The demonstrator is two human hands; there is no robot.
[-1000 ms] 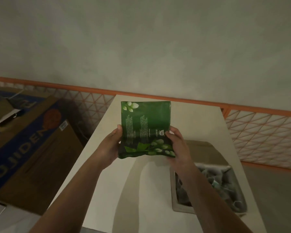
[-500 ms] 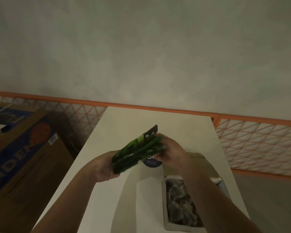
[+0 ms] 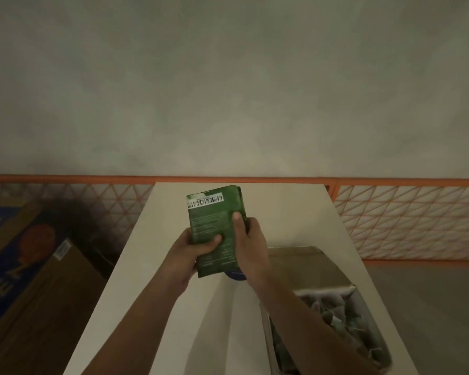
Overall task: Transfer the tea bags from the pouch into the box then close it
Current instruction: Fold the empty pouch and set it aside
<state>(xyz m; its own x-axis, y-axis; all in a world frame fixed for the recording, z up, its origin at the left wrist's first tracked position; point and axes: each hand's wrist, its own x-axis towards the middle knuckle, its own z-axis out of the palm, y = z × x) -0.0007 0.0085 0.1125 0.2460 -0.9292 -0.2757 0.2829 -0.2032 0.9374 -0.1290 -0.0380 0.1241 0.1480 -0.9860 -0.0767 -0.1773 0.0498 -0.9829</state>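
Observation:
Both hands hold the green pouch (image 3: 214, 220) above the white table (image 3: 295, 212), its barcode side facing me and its length running away from me. My left hand (image 3: 192, 250) grips the pouch's lower left edge, thumb across the face. My right hand (image 3: 249, 239) grips its right edge with the thumb on the front. To the lower right the open box (image 3: 368, 315) holds several grey-green tea bags (image 3: 333, 312), and its lid flap (image 3: 303, 266) stands open behind it. My right forearm crosses the box's left side.
A large brown cardboard carton (image 3: 30, 269) with blue print stands on the floor to the left. An orange lattice fence (image 3: 406, 220) runs along the grey wall behind the table. A dark blue round patch (image 3: 236, 274) shows under the pouch.
The pouch has been folded or flattened and turned, from its front face to edge-on, then to its barcode side. Both hands kept hold and shifted slightly forward.

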